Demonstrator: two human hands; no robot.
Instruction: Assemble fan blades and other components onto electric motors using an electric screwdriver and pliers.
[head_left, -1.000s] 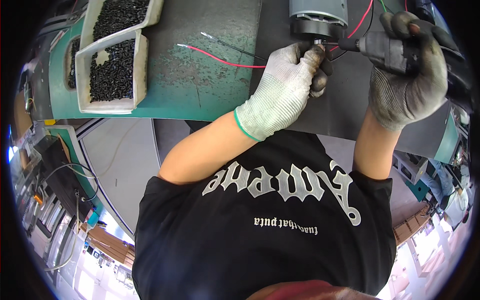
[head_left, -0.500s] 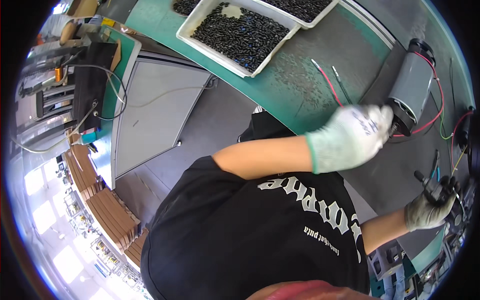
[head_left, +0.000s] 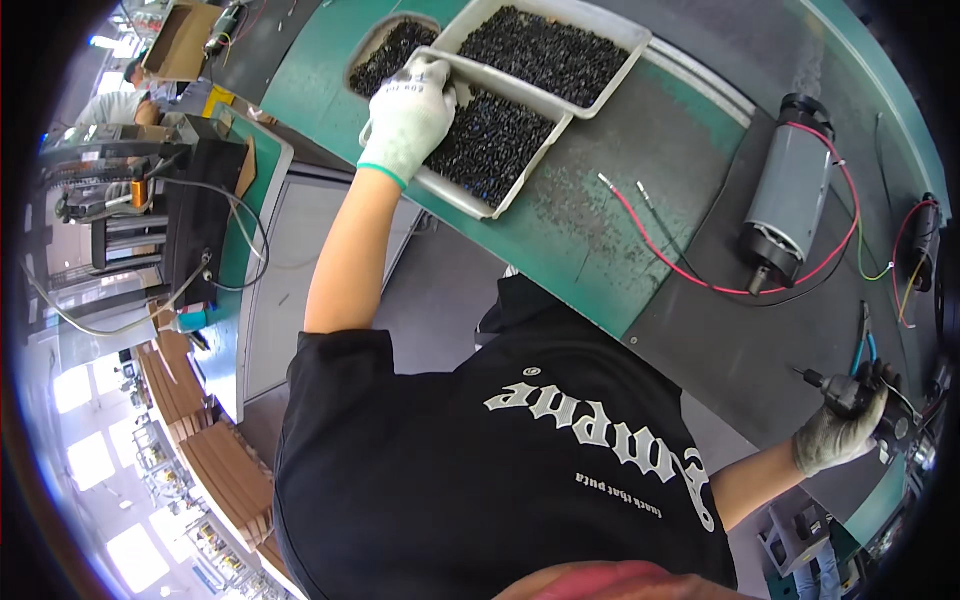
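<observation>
My left hand (head_left: pixel 408 115), in a white knit glove, reaches into the near white tray (head_left: pixel 466 205) at the top. Its fingers are bent down among small black parts (head_left: pixel 495 145); whether anything is pinched in them is hidden. At the right, my gloved right hand (head_left: pixel 840 432) is wrapped round a black power screwdriver (head_left: pixel 848 395), its bit pointing left. Above it on the bench, away from both hands, lies a grey cylindrical motor (head_left: pixel 790 195) with black ends and a shaft at its lower end. A red wire (head_left: pixel 640 226) and a black wire run from it leftward.
A second white tray (head_left: pixel 640 55) of black parts and a smaller container (head_left: pixel 352 75) stand beside the near tray. Blue-handled pliers (head_left: pixel 864 340) and another wired motor (head_left: pixel 925 245) lie at the right. Cardboard stacks (head_left: pixel 225 475) and another person (head_left: pixel 115 108) are at the left.
My left hand has moved from the motor's shaft end, up and left, into the near tray. My right hand still holds the screwdriver, shifted slightly. The whole view has shifted a little.
</observation>
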